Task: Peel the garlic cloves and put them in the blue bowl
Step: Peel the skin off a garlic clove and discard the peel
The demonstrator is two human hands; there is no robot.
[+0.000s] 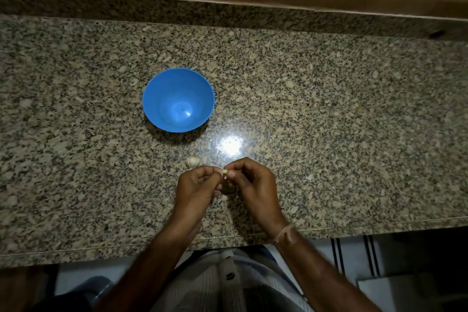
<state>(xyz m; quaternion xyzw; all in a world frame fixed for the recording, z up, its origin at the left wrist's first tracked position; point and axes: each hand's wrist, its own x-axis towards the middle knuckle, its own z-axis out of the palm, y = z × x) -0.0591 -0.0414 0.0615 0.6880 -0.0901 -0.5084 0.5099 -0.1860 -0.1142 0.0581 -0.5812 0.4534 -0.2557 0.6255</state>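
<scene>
Granite counter (329,109): blue bowl (162,119), garlic bulb (192,161).

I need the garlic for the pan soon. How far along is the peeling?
Barely started. Done: nothing that shows; the blue bowl holds no garlic. In hand: the left hand and right hand pinch one clove between them above the counter. Left: that clove, plus the garlic bulb lying by the left hand, which looks mostly whole.

On the counter (329,109), the garlic bulb (191,162) lies before the bowl (159,91).
</scene>
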